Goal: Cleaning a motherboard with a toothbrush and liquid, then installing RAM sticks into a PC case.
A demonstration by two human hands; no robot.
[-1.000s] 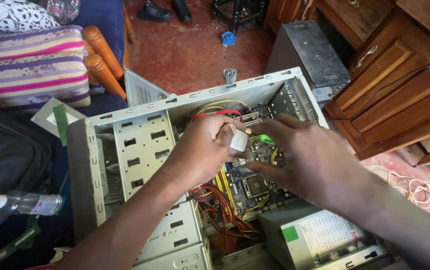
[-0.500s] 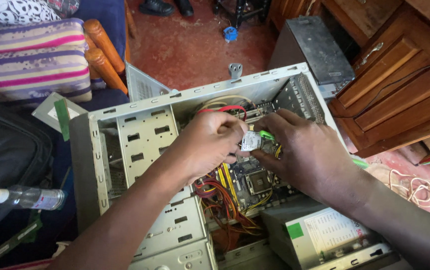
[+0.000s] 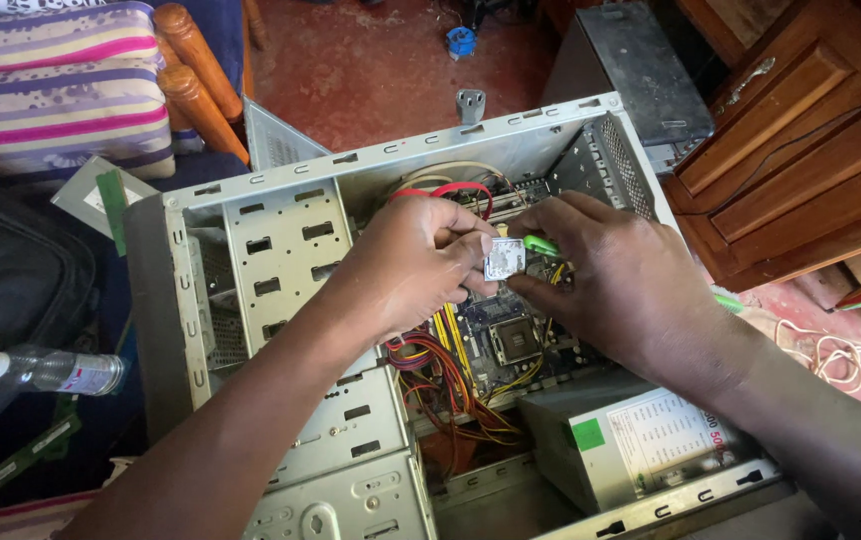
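Head view: open desktop computer case on its side. Left hand and right hand both pinch a small silver processor chip above the motherboard socket; fingers clamped on its edges. Best held level, by edges only. Power supply, near corner: white label, green square sticker. Clear plastic bottle lies left.

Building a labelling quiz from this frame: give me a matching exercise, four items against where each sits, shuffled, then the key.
Things:
1. small silver chip
2. clear plastic bottle
3. power supply box
4. striped cushion

Places:
A. top left of the picture, beyond the case
B. lower right corner of the open case
C. pinched between fingertips of both hands
D. lying left of the case, on the dark bag

Pairs: 1-C, 2-D, 3-B, 4-A
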